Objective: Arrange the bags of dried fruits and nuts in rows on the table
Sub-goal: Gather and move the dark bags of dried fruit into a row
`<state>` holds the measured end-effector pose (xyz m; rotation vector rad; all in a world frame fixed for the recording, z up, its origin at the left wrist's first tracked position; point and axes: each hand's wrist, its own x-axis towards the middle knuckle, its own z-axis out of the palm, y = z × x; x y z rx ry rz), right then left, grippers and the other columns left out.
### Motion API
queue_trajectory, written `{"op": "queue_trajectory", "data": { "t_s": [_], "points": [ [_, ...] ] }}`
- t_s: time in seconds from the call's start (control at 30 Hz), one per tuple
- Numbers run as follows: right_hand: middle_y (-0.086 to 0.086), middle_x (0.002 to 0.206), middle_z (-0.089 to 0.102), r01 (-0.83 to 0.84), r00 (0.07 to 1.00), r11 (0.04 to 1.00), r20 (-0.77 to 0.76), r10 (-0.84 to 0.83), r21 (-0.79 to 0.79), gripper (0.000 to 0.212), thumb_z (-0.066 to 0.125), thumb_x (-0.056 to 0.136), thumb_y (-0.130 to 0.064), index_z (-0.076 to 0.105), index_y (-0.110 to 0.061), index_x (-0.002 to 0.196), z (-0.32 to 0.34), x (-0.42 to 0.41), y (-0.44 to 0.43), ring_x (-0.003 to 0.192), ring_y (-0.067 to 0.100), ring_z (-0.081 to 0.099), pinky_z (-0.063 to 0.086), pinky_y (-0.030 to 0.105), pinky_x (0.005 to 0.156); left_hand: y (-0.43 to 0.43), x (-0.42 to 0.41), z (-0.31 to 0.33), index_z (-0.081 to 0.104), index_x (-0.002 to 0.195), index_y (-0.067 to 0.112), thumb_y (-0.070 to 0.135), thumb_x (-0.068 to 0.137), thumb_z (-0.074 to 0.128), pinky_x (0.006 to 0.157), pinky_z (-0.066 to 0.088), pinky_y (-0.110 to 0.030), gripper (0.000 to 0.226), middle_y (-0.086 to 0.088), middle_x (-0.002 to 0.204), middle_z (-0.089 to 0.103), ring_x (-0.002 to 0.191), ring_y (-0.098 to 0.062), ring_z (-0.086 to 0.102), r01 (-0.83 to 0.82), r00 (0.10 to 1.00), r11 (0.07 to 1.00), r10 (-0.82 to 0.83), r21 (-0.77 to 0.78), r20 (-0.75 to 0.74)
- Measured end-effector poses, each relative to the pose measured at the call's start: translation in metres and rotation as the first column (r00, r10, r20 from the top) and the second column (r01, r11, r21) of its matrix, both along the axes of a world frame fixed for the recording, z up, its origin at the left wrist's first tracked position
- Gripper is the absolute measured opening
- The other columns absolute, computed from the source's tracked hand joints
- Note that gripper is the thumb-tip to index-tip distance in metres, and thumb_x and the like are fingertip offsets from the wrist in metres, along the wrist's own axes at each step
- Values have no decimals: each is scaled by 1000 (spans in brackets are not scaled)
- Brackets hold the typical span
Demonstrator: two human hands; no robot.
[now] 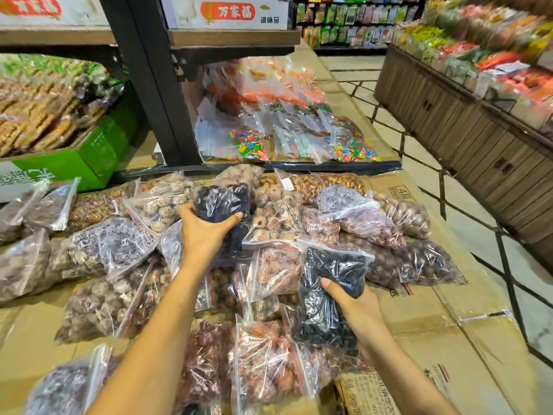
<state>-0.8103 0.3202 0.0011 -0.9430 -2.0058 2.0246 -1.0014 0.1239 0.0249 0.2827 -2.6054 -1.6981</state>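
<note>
Several clear zip bags of dried fruits and nuts lie piled on a cardboard-covered table (425,307). My left hand (206,232) grips a bag of black dried fruit (223,202) held up over the middle of the pile. My right hand (356,307) holds a second, longer bag of black dried fruit (326,292) at the pile's right side, thumb on top. Around them lie bags of pale round dried fruit (272,214), reddish fruit (263,357), purple-grey pieces (116,244) and brown nuts (323,181).
A black shelf post (155,94) rises behind the pile. Bags of coloured candy (251,145) lie behind it. A green carton of biscuits (89,154) sits at the left. A wooden display counter (466,127) stands across a tiled aisle on the right.
</note>
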Motion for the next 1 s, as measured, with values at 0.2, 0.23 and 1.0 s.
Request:
{"op": "queue_trajectory", "data": {
  "t_s": [0.2, 0.23, 1.0],
  "points": [
    [-12, 99, 70, 31, 999, 998, 23, -30, -52, 28, 75, 77, -37, 64, -28, 100, 4, 10, -4, 96, 9, 62, 43, 31, 89, -25, 40, 18, 16, 145, 18, 45, 60, 87, 111, 33, -43, 114, -13, 149, 31, 133, -29, 37, -141, 989, 970, 149, 198, -25],
    [-8, 99, 72, 45, 999, 997, 28, -43, -60, 32, 77, 74, -39, 65, -25, 101, 6, 13, -6, 97, 14, 64, 45, 34, 93, -28, 47, 25, 16, 145, 17, 44, 63, 86, 108, 35, -41, 112, -11, 147, 32, 131, -27, 39, -165, 984, 954, 176, 250, -24],
    [6, 104, 74, -839, 528, 543, 303, 793, 41, 50, 83, 61, -30, 67, -10, 104, 6, 145, 76, 94, 16, 70, 54, 28, 82, -56, 218, 2, 52, 132, 39, 42, 70, 77, 57, 57, -39, 66, -6, 140, 49, 105, -35, 57, -455, 822, 594, -5, 663, 569]
  ]
}}
